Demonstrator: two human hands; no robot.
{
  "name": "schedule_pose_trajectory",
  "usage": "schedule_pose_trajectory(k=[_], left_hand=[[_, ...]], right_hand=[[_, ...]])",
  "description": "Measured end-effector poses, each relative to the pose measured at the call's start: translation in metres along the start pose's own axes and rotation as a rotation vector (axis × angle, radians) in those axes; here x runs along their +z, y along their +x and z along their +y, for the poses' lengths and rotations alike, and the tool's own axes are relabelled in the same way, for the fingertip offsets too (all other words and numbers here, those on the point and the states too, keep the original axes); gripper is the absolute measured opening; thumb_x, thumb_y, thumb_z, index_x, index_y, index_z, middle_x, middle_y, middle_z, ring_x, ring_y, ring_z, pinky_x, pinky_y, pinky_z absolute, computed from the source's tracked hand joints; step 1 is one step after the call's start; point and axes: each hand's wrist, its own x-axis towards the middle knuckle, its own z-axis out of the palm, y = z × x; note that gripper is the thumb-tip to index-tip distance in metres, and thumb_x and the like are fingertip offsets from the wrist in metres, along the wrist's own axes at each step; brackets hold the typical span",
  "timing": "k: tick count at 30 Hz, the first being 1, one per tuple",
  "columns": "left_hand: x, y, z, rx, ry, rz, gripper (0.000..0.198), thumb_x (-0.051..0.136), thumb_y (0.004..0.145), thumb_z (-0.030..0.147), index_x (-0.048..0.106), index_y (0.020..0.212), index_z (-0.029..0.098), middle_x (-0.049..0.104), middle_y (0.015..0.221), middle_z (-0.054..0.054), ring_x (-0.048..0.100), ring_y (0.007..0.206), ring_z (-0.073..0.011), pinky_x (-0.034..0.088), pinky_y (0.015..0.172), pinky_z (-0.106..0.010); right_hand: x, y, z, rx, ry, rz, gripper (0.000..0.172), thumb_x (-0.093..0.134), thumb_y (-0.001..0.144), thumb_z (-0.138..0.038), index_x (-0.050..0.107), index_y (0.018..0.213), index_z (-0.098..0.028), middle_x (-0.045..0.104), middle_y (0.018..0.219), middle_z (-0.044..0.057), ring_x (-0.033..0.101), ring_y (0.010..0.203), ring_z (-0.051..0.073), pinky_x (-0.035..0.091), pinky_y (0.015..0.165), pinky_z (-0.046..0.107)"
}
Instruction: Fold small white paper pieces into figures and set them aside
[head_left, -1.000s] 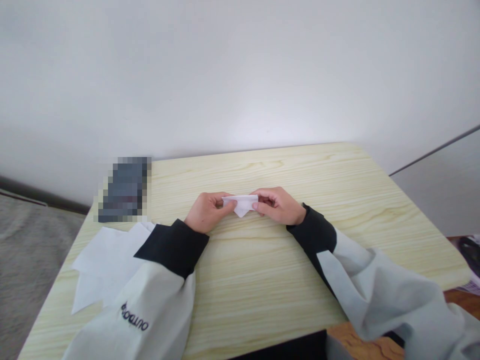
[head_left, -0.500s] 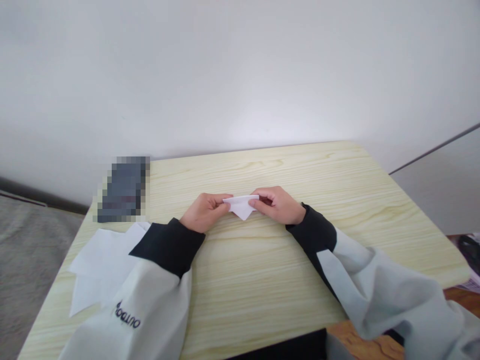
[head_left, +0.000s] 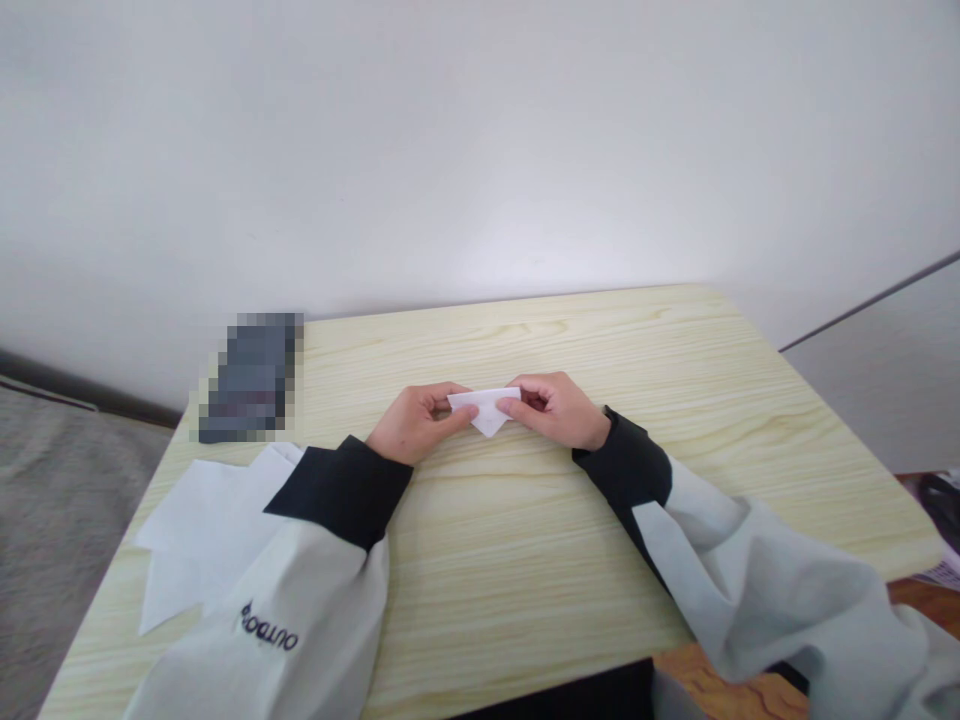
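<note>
Head view shows me the small folded paper sitting between the left hand and the right hand, each one pinching its own side.

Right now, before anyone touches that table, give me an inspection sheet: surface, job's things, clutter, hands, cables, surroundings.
Surface: pale wood-grain tabletop, rounded far-right corner.
Job's things: small folded white paper, straight edge away from the person, point toward them; contact with tabletop unclear.
Clutter: overlapping flat white paper pieces at left, partly hidden by the left sleeve; dark, pixelated oblong object beyond, identity unclear.
Hands: left hand and right hand pinch opposite ends of the folded paper.
Cables: nothing seen.
Surroundings: plain white wall behind; brown wood-grain floor lower right.
</note>
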Motion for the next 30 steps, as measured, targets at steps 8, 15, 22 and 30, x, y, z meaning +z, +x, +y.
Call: schedule_pose_trajectory(k=[8, 15, 22, 30], left_hand=[[0.000, 0.000, 0.002, -0.015, 0.019, 0.036, 0.036, 0.062, 0.073, 0.045, 0.068, 0.087, 0.012, 0.072, 0.081, -0.006, 0.065, 0.074, -0.0186, 0.050, 0.064, -0.025], [0.001, 0.001, -0.001, 0.167, 0.103, 0.223, 0.027, 0.066, 0.073, 0.039, 0.070, 0.080, 0.013, 0.071, 0.083, -0.006, 0.063, 0.076, -0.0173, 0.049, 0.072, -0.027], [-0.003, 0.001, -0.002, 0.408, 0.346, 0.384, 0.013, 0.064, 0.077, 0.027, 0.072, 0.080, 0.018, 0.064, 0.083, -0.005, 0.060, 0.076, -0.0145, 0.048, 0.072, -0.026], [-0.007, 0.002, -0.014, 0.449, 0.640, 0.242, 0.017, 0.056, 0.081, 0.024, 0.072, 0.087, 0.020, 0.061, 0.084, -0.005, 0.057, 0.078, -0.0155, 0.046, 0.069, -0.027]], right_hand=[[0.002, 0.000, 0.001, 0.025, 0.027, -0.002, 0.028, 0.053, 0.083, -0.039, 0.060, 0.076, -0.013, 0.045, 0.055, -0.004, 0.037, 0.049, 0.006, 0.028, 0.046, 0.019], [0.004, -0.001, 0.004, -0.040, 0.063, 0.195, 0.021, 0.057, 0.083, -0.036, 0.063, 0.085, -0.016, 0.059, 0.068, 0.001, 0.051, 0.055, 0.009, 0.042, 0.053, 0.021], [0.004, -0.001, 0.005, -0.159, -0.019, 0.261, 0.010, 0.055, 0.083, -0.022, 0.065, 0.083, -0.020, 0.067, 0.087, 0.004, 0.063, 0.079, 0.013, 0.052, 0.071, 0.026], [0.005, 0.002, 0.013, -0.215, -0.254, 0.272, 0.013, 0.058, 0.074, -0.010, 0.066, 0.078, -0.019, 0.064, 0.090, 0.006, 0.060, 0.087, 0.017, 0.048, 0.082, 0.032]])
